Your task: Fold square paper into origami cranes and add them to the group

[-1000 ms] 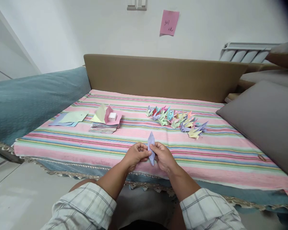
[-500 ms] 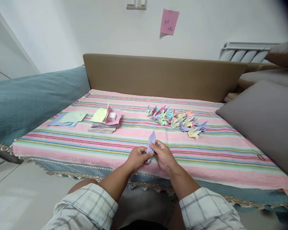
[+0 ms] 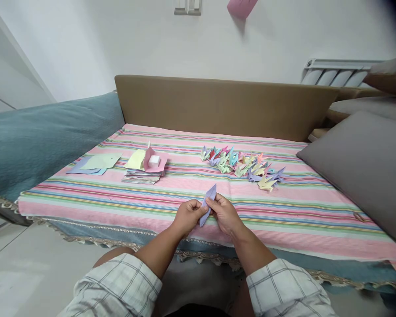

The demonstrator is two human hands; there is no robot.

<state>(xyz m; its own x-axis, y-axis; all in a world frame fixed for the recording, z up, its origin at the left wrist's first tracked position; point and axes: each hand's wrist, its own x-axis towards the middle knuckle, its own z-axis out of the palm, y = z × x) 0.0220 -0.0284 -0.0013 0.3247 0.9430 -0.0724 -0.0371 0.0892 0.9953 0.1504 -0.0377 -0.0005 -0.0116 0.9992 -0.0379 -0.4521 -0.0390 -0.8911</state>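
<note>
Both hands meet over the front edge of the striped cloth. My left hand and my right hand each pinch a narrow, pointed piece of folded lilac paper. The paper slants, with its upper tip toward the right. A cluster of several finished paper cranes in mixed colours lies on the cloth beyond my right hand. To the left of my hands sits a stack of paper squares with a small white block on a pink sheet.
Loose green and lilac sheets lie at the cloth's left side. A teal cover rises on the left, a tan backrest behind, a grey cushion on the right. A pink note hangs on the wall.
The lilac paper has tilted from nearly upright to slanting right, and my fingers have shifted along it. The view has dipped a little, so the pink note sits at the top edge.
</note>
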